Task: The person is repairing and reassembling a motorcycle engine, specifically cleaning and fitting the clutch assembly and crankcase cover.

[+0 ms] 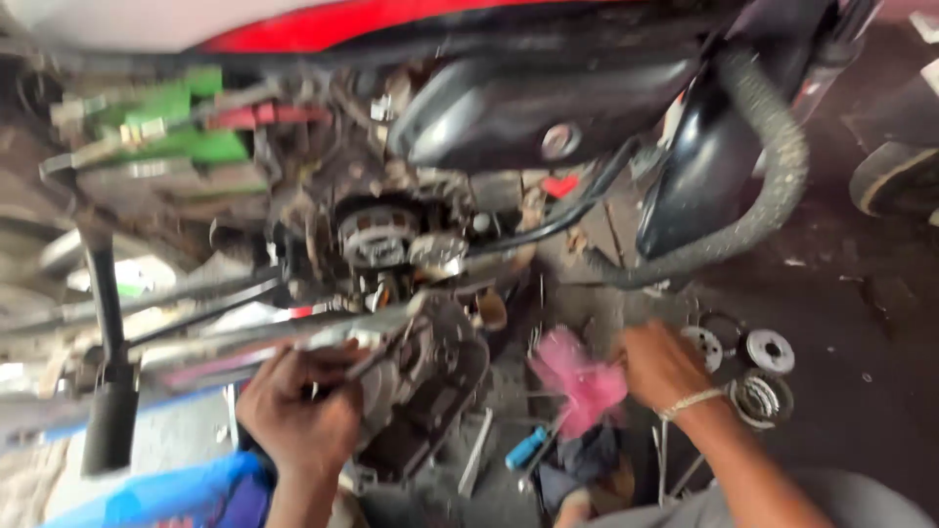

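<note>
Holding engine cover (430, 391) w/ our left hand (298, 411), fingers curled on its edge | right hand (660, 364) grips pink rag (579, 376), just right of cover | cover nearer left

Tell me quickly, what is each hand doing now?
Left hand: closed on the engine cover.
Right hand: reaching to the pink rag; its grip cannot be told.

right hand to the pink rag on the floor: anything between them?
Nothing visible. The right hand is already at the pink rag, fingers against its edge; motion blur hides the exact contact. The round metal parts lie on the hand's far side, out of the way.
</note>
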